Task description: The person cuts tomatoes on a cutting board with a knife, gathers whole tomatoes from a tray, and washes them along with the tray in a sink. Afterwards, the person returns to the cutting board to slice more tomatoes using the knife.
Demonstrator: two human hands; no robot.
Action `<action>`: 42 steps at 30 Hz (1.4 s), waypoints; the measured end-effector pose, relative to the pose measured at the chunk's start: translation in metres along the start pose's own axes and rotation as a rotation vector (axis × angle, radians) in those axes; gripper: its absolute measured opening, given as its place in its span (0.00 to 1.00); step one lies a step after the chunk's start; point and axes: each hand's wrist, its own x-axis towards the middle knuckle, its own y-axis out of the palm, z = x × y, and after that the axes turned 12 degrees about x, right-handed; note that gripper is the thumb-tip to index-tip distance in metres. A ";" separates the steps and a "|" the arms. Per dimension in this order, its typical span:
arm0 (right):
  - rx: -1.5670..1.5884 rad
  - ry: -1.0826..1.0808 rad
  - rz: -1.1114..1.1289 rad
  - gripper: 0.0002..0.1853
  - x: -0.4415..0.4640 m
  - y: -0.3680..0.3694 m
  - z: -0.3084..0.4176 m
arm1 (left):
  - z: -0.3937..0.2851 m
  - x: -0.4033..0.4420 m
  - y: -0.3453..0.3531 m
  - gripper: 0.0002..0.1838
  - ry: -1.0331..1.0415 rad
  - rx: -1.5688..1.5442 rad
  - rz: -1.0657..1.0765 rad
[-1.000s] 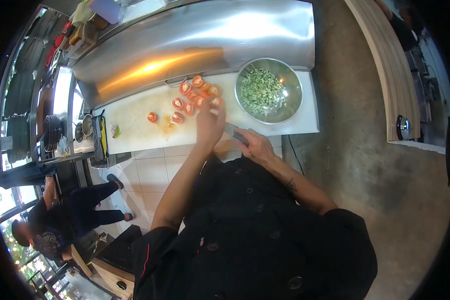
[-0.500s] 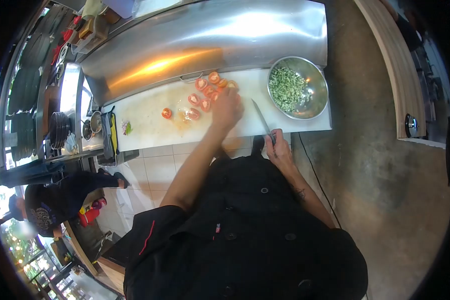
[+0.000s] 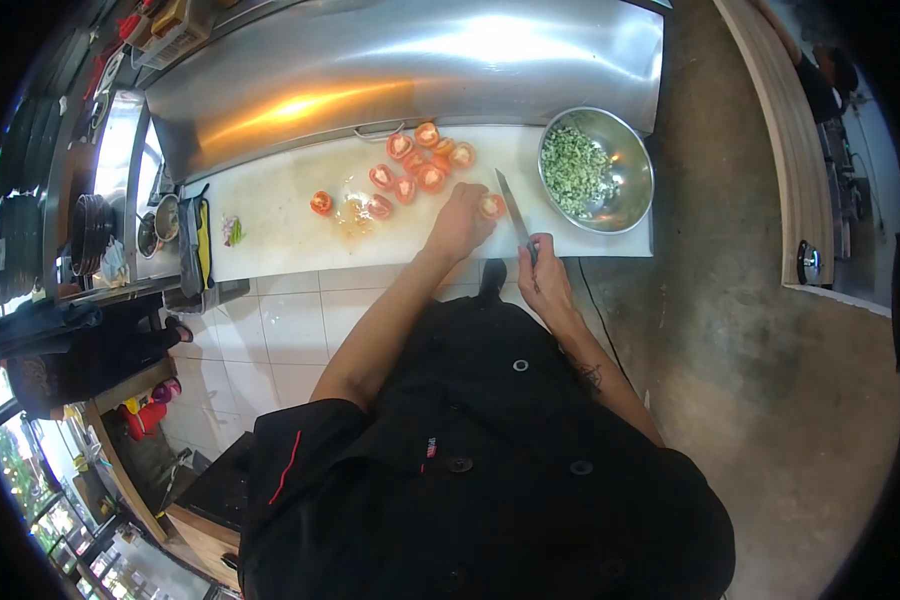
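On the long white cutting board [image 3: 280, 215], my left hand [image 3: 460, 222] has its fingers closed against a cut tomato [image 3: 492, 206], its red face turned up. My right hand [image 3: 546, 282] is wrapped round the handle of a kitchen knife [image 3: 512, 205]. The blade points away from me, just right of that tomato. Beyond my left hand lies a group of tomato halves [image 3: 431, 177], several with their cut faces showing. A single tomato half [image 3: 321, 203] sits farther left, beside a wet patch with juice and seeds.
A steel bowl [image 3: 632, 205] of chopped green vegetable [image 3: 576, 172] stands at the board's right end. Small green and purple scraps [image 3: 232, 231] lie at the left end. A steel wall panel [image 3: 410, 70] runs behind the board. Another person [image 3: 100, 350] is at far left.
My left hand has come from the tomato group toward me and right, bringing a cut tomato beside the knife. The knife hand has shifted slightly left and away from me.
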 end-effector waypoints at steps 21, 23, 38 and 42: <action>-0.172 -0.032 0.174 0.12 0.014 -0.007 0.009 | -0.017 0.000 -0.017 0.19 -0.329 -0.325 -0.022; -0.185 -0.004 0.196 0.11 0.015 -0.005 0.011 | -0.017 0.001 -0.019 0.19 -0.347 -0.333 0.010; -0.306 0.033 0.176 0.11 0.043 0.027 -0.036 | -0.017 0.001 -0.019 0.18 -0.387 -0.304 0.094; -0.271 0.075 0.158 0.12 0.043 0.031 -0.047 | -0.014 -0.008 -0.009 0.19 -0.277 -0.209 0.062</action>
